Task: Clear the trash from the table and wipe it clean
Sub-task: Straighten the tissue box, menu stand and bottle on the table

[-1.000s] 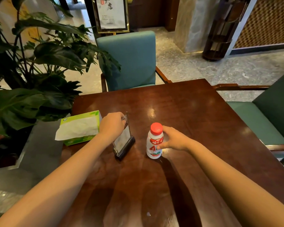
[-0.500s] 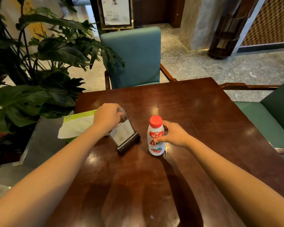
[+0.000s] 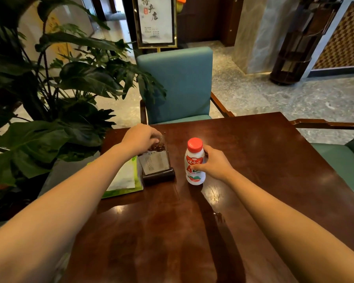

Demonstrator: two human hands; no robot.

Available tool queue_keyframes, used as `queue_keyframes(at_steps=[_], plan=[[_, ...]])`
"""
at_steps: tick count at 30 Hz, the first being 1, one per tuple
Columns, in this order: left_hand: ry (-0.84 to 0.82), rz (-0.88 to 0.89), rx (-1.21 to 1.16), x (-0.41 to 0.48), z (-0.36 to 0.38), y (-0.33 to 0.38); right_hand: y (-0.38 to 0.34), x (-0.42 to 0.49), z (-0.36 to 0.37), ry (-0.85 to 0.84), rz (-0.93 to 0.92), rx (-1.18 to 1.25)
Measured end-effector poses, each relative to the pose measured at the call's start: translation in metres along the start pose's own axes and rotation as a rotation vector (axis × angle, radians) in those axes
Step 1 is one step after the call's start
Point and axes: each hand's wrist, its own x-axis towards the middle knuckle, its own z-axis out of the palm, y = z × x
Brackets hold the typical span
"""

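A white drink bottle (image 3: pixel 194 158) with a red cap stands upright on the dark wooden table (image 3: pixel 264 170). My right hand (image 3: pixel 212 164) wraps around its right side. Left of it stands a clear acrylic menu stand (image 3: pixel 156 163) on a black base, facing me. My left hand (image 3: pixel 140 137) grips its top edge. A green tissue box (image 3: pixel 127 180) with a white tissue on top lies at the table's left edge, partly hidden by my left forearm.
A teal chair (image 3: pixel 178 84) stands behind the table, and a second green chair (image 3: pixel 343 162) is at the right. A large leafy plant (image 3: pixel 49 94) crowds the left side. A framed sign (image 3: pixel 155 19) stands beyond the chair.
My left hand has turned the menu stand from angled to facing me and shifted it toward the tissue box. The right hand stays on the bottle. The view has tilted up.
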Motion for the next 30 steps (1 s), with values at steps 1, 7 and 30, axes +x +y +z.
queue_keyframes(at_steps=[1,7,30], plan=[[0.004,0.002,-0.005,0.002,0.002,-0.001,0.000,0.004,0.002,0.000,0.001,-0.003],[0.003,0.014,-0.031,0.008,0.009,-0.002,0.005,0.021,0.013,0.000,0.010,-0.021],[0.146,0.164,-0.050,-0.080,0.039,0.037,0.041,-0.021,-0.002,-0.058,0.288,-0.178]])
